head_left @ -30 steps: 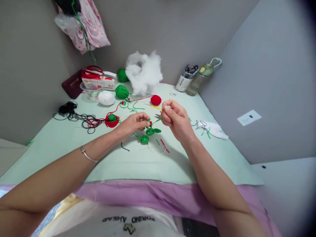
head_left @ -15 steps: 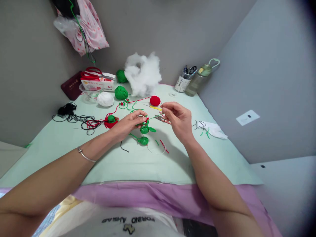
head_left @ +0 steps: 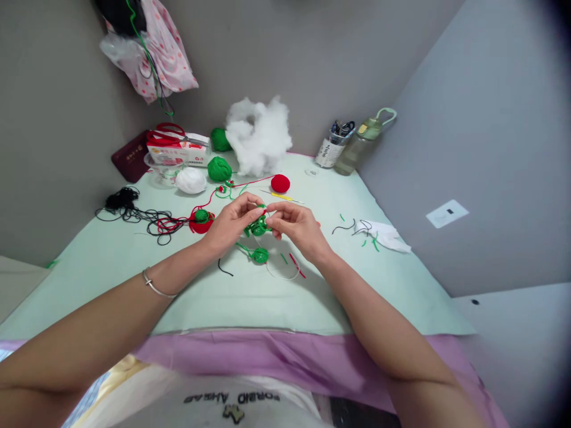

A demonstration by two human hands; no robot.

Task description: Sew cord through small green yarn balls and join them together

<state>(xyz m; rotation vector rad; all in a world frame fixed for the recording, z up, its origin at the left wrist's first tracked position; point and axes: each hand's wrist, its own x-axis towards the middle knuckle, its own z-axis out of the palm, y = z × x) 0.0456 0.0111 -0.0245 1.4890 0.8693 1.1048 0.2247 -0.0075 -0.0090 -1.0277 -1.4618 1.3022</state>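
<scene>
My left hand [head_left: 234, 221] is closed, pinching a small green crocheted piece [head_left: 257, 227] with red and white at its top. Its fingertips meet those of my right hand [head_left: 297, 229] over the piece. My right hand is also closed, its thumb and forefinger pinching what looks like a thin needle, mostly hidden by the fingers. Just below, a green crocheted ball [head_left: 260, 255] lies on the table with green yarn trailing to its left. A white loop of thread [head_left: 284, 278] curves beside it.
Behind my hands lie a red yarn ball [head_left: 280, 183] and a yellow-handled crochet hook [head_left: 281, 195]. White stuffing [head_left: 259, 135], green yarn [head_left: 219, 169] and white yarn [head_left: 191, 180] stand farther back. Tangled black yarn [head_left: 122, 198] lies left; a water bottle [head_left: 359, 145] stands back right.
My right hand has moved left and down, from holding green yarn stretched out to meeting my left hand at the crocheted piece. It now covers the scissors. My left hand has barely moved.
</scene>
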